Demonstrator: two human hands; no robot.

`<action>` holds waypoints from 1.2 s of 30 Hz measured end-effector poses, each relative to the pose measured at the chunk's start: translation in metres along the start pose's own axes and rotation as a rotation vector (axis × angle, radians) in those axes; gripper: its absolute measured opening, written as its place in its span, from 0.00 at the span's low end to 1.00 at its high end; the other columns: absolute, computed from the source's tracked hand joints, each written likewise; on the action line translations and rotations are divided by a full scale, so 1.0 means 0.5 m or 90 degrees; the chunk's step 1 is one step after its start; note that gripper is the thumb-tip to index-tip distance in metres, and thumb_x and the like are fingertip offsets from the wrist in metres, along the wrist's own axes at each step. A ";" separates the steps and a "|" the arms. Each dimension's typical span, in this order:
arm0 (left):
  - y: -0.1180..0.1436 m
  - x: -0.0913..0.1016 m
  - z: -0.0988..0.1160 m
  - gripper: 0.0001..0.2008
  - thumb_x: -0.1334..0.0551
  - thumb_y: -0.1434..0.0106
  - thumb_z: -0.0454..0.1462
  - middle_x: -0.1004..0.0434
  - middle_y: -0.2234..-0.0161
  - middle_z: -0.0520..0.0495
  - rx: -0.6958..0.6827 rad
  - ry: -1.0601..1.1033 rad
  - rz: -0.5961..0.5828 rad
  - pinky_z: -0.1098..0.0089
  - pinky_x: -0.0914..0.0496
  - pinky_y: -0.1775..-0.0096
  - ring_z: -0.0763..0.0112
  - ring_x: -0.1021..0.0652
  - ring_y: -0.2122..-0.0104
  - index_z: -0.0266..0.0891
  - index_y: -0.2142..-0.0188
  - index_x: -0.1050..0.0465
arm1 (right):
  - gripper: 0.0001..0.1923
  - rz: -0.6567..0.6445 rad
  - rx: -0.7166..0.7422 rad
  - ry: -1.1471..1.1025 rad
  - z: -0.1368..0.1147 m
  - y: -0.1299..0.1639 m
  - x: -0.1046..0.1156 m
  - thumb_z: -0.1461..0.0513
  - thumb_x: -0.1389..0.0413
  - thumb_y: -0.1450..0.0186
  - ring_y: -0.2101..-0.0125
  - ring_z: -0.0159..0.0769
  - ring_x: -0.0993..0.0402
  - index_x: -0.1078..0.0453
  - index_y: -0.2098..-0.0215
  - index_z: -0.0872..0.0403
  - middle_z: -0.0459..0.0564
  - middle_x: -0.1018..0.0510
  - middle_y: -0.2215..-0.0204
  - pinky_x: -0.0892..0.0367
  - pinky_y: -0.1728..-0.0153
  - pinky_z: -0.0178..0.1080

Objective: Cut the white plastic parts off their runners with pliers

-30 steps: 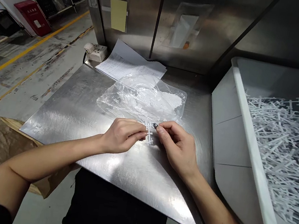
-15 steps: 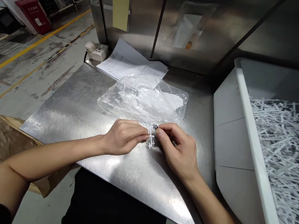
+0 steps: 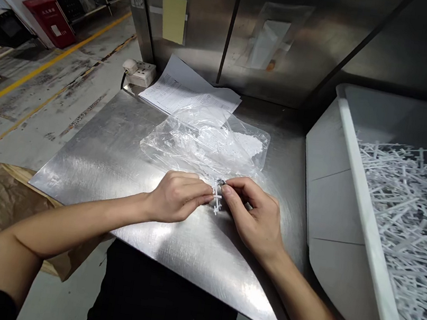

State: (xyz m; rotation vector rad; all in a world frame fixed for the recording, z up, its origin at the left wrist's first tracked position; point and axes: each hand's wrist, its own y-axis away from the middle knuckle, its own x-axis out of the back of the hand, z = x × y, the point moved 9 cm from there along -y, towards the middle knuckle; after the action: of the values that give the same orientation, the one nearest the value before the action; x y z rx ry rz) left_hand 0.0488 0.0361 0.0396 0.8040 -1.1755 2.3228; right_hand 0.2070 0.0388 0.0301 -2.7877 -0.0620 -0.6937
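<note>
**Operator:** What did each hand hold?

**Inspector:** The left hand (image 3: 176, 196) and the right hand (image 3: 257, 217) met over the steel table (image 3: 109, 160). Both pinched one small white plastic sprue piece (image 3: 216, 199) between thumb and fingertips, closed on it from opposite sides.

**Operator:** Where was the piece located?

**Inspector:** Just above the table surface, at the near edge of a clear plastic bag (image 3: 208, 143) containing white parts. Whether it touched the bag could not be determined.

**Operator:** Surrounding items?

**Inspector:** Printed paper sheets (image 3: 183, 91) lay behind the bag, beside a white power socket (image 3: 140, 71). A white bin (image 3: 355, 202) of white plastic sprues (image 3: 410, 211) stood to the right.
</note>
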 end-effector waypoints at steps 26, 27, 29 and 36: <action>0.004 -0.006 -0.006 0.11 0.38 0.21 0.37 0.20 0.72 0.52 0.035 -0.016 0.006 0.70 0.33 0.70 0.73 0.22 0.75 0.37 0.62 0.21 | 0.11 -0.009 -0.061 -0.043 0.022 -0.003 -0.006 0.57 0.41 0.25 0.73 0.33 0.30 0.24 0.64 0.52 0.44 0.23 0.73 0.37 0.71 0.37; 0.004 -0.007 -0.007 0.11 0.38 0.21 0.37 0.19 0.72 0.52 0.037 -0.016 0.004 0.70 0.33 0.70 0.73 0.22 0.75 0.37 0.62 0.21 | 0.11 -0.005 -0.050 -0.045 0.018 -0.002 -0.003 0.57 0.41 0.24 0.74 0.33 0.31 0.24 0.64 0.52 0.44 0.24 0.73 0.37 0.71 0.37; 0.004 -0.008 -0.008 0.12 0.38 0.21 0.37 0.20 0.72 0.51 0.038 -0.022 -0.005 0.70 0.33 0.70 0.73 0.22 0.74 0.38 0.62 0.21 | 0.10 -0.002 -0.021 -0.049 0.007 0.000 0.000 0.57 0.41 0.24 0.74 0.32 0.30 0.23 0.63 0.52 0.44 0.23 0.73 0.36 0.71 0.37; 0.004 -0.012 -0.007 0.13 0.40 0.21 0.37 0.21 0.73 0.51 0.038 -0.033 -0.025 0.70 0.33 0.71 0.73 0.23 0.74 0.38 0.64 0.23 | 0.08 -0.026 0.028 -0.035 -0.019 0.007 -0.006 0.58 0.41 0.24 0.74 0.33 0.27 0.23 0.62 0.51 0.44 0.20 0.73 0.33 0.71 0.38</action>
State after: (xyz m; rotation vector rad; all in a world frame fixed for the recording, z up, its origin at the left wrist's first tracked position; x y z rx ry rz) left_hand 0.0509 0.0372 0.0327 0.9052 -1.1056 2.3274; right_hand 0.2005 0.0330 0.0359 -2.7705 -0.1443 -0.6176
